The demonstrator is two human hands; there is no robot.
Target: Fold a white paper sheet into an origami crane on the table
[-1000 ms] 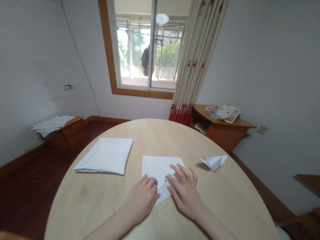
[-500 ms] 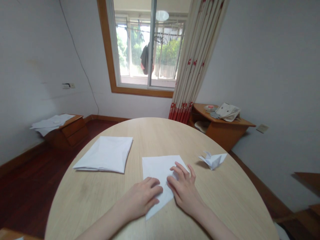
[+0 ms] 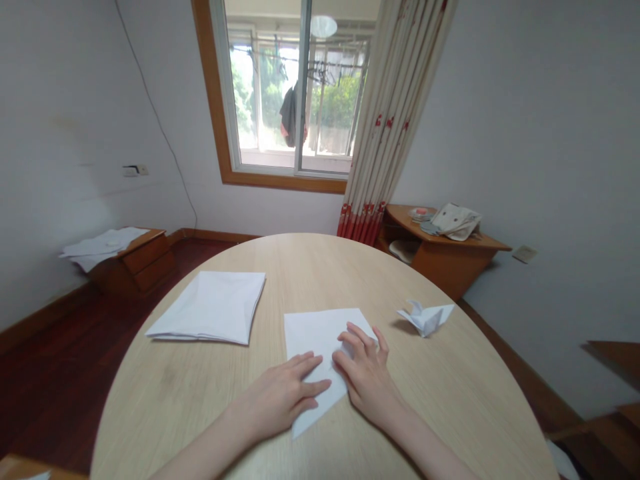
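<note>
1. The left hand (image 3: 280, 397) lies open and flat, fingers extended, with its fingertips on a sheet of white paper (image 3: 313, 340). It grips nothing.
2. The right hand (image 3: 367, 380) is open, fingers lightly curved, resting on the sheet's right part. It grips nothing.
3. The sheet lies on a round wooden table (image 3: 170, 400), one corner pointing toward the person, between the hands.
4. A stack of folded paper (image 3: 207, 310) lies left of the sheet. A folded paper bird (image 3: 425, 320) sits to its right, just beyond the right hand.
5. Past the table are a window (image 3: 265, 87) and a red-patterned curtain (image 3: 400, 113).
</note>
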